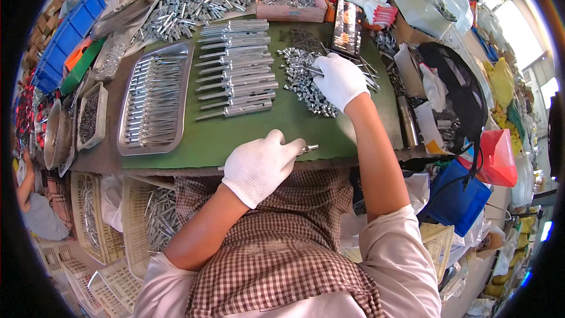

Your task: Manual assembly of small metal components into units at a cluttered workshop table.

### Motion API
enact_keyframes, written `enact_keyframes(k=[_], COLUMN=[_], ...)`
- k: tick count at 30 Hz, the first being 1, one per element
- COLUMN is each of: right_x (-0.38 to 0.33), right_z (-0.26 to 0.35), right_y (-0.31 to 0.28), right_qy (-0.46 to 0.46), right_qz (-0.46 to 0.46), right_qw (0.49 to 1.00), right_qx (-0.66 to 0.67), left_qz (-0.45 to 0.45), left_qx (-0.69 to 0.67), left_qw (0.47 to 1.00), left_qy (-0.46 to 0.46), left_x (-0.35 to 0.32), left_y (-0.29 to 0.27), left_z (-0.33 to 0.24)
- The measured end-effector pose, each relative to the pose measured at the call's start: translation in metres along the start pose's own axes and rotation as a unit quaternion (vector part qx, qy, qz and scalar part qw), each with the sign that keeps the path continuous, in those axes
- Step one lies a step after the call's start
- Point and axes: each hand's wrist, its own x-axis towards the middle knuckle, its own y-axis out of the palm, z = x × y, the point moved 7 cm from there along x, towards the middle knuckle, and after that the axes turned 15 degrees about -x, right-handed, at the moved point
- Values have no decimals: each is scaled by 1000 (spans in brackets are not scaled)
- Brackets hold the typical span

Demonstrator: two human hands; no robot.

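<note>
On the green tabletop [223,141] sits a steel tray [154,149]; well to its right, a heap of metal fittings [303,85] meets the right hand [341,80], whose fingers' hold I can't tell; nearer the tray, the left hand's [259,165] fingers clasp a metal rod [309,148].

A green tabletop [206,141] bears a tray [150,149], silver rods [238,72] and small metal pieces [299,76].

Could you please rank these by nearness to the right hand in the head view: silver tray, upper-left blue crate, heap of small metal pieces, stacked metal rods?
1. Heap of small metal pieces, right at the right hand.
2. Stacked metal rods, left of the heap.
3. Silver tray, left of the rods.
4. Blue crate, far upper left.
</note>
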Motion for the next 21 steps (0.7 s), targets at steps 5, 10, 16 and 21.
enact_keyframes(k=[5, 10, 16, 21], right_x=[1, 20, 19, -33], right_z=[-6, 11, 12, 8], right_y=[-5, -11, 1, -30], right_qy=[7, -23, -7, 36], right_qz=[-34, -87, -43, -141], right_qw=[998, 994, 999, 979], right_qx=[47, 56, -19, 142], left_qz=[0, -2, -4, 16], left_qx=[-3, -10, -20, -21], left_qw=[1000, 1000, 1000, 999], left_qy=[-5, -4, -1, -33], left_x=[1, 0, 0, 0], left_y=[-1, -1, -1, -1], left_z=[2, 1, -3, 2])
